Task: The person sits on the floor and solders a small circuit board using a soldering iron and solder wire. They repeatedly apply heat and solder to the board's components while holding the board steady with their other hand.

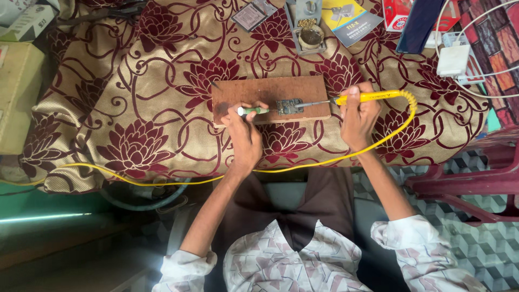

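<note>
Two bare hands work over a small wooden board (270, 99) lying on the worktop. Left hand (244, 138): its grip is closed round a slim green-handled tool (254, 111), which lies nearly level and points right toward a small circuit board (290, 106) sitting on the wood. Right hand (358, 116): its grip is wrapped shut around the yellow handle of a soldering iron (363, 98), held pen-fashion, with the metal tip reaching left to the right edge of the circuit board. Whether the tip actually touches the board cannot be told at this size. The circuit board thus sits between the two tools, near the middle of the wooden board's near edge.

From the iron's handle a yellow cord (162, 181) coils at the right, then runs down and across to the left along the near edge of the worktop. A gold cloth with dark red flowers (135, 81) covers the worktop under everything. On the far side, beyond the wooden board, stands a grey soldering stand (306, 27) with a round tin in it, a yellow and blue leaflet (350, 20) just right of it. A white plug adapter (453, 59) lies far right, and a red plastic stool (476, 178) stands on the patterned floor to the right.
</note>
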Demonstrator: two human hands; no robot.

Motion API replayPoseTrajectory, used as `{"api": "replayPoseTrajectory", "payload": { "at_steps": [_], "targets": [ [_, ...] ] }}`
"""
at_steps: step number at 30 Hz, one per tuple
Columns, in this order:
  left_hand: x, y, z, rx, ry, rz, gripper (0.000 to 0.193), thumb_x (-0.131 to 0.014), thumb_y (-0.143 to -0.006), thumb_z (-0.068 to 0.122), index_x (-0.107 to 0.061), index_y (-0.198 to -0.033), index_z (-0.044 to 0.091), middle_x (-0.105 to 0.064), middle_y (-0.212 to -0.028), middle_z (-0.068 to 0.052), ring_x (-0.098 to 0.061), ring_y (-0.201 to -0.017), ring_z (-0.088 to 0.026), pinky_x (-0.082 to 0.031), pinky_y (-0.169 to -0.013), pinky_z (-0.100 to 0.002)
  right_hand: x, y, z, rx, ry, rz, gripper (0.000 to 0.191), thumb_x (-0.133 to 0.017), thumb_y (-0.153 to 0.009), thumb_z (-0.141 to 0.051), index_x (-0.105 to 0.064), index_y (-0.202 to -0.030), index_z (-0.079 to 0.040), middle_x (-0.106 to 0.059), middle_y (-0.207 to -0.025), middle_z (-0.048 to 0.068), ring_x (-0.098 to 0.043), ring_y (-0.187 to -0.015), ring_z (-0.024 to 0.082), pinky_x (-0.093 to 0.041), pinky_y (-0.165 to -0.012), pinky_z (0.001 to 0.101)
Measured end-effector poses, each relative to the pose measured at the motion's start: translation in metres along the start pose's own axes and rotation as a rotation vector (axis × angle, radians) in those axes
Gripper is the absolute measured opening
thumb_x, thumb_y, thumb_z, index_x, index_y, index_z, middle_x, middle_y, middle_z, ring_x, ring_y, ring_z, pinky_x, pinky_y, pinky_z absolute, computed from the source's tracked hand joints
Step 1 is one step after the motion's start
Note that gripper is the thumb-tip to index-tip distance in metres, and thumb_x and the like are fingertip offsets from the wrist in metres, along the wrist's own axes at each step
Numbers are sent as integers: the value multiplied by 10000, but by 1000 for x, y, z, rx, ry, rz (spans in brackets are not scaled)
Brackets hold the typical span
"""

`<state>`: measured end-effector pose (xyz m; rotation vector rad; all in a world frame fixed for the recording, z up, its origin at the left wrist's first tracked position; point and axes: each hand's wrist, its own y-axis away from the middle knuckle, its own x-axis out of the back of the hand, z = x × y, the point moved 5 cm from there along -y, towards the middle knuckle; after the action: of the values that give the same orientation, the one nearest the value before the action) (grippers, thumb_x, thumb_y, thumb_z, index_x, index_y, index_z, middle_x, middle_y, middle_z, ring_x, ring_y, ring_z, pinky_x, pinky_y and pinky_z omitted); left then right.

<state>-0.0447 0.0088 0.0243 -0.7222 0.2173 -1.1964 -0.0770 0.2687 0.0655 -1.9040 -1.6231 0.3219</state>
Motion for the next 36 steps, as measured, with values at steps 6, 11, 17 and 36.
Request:
{"api": "replayPoseTrajectory", "payload": {
  "at_steps": [6, 11, 17, 36],
  "targets": [
    [-1, 2, -3, 27, 3, -8, 287, -403, -909, -133, -442, -1159, 2, -738, -1116, -100, -455, -895, -259, -284, -895, -399, -5, -15, -29, 134, 210, -142, 227, -520, -1129, -57, -573, -921, 16, -589, -728, 62, -513, -595, 99, -380, -547, 290],
    [-1, 0, -4, 13, 0, -3, 275, -404, -934, -131, -446, -1171, 2, -738, -1118, -94, -448, -893, -257, -286, -899, -397, -19, -38, -45, 148, 251, -219, 211, -554, -1103, -39, -597, -909, 34, -633, -741, 98, -578, -626, 127, -434, -580, 328],
    [-1, 3, -4, -3, 14, 2, 301, -400, -929, -131, -440, -1198, -1, -716, -1150, -102, -448, -954, -260, -292, -929, -399, -28, -39, -57, 224, 456, -228, 246, -580, -1136, -89, -572, -900, -21, -708, -860, 73, -649, -800, 206, -449, -886, 414],
    [1, 9, -3, 34, 17, 7, 205, -423, -1002, -76, -451, -1182, 18, -725, -1141, -94, -530, -949, -273, -297, -926, -401, -37, -32, -58, 215, 314, -295, 261, -607, -1151, -68, -603, -908, 30, -636, -744, 78, -541, -597, 114, -389, -574, 294]
  ]
}}
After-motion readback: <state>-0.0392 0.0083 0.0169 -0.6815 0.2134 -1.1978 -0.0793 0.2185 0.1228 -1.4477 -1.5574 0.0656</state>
